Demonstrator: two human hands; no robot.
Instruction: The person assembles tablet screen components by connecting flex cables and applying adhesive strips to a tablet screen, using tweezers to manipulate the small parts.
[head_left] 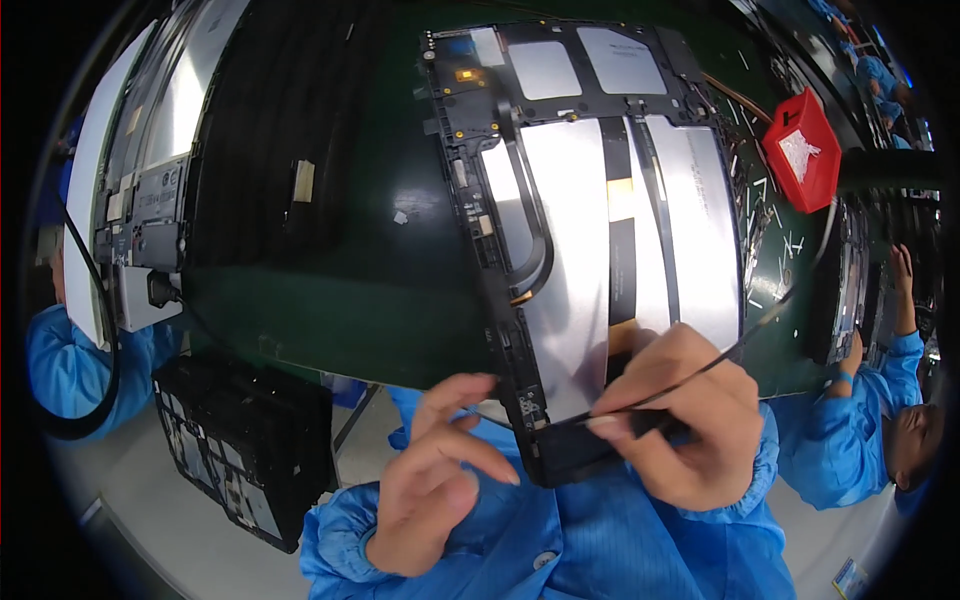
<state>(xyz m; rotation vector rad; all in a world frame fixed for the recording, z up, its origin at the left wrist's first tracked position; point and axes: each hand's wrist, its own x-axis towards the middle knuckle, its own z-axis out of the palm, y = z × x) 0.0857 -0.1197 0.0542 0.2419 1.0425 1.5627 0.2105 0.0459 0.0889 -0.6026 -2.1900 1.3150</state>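
An opened tablet-like device (565,200) lies before me, its dark frame holding silver battery-like panels and black ribbon cables. Over its near end, my right hand (690,420) is closed in a pinch on a thin black cord (757,328). The cord runs across the fingers toward the device's near left edge; whether a slim tool sits at its end I cannot make out. My left hand (430,480) is beside the near left corner, fingers apart and holding nothing, one fingertip close to the frame.
A red tray (820,150) with white bits stands right of the device, with small strips scattered near it. Another opened device (150,210) is at the left. A black foam holder (240,450) with panels sits lower left. Co-workers in blue (850,440) are at both sides.
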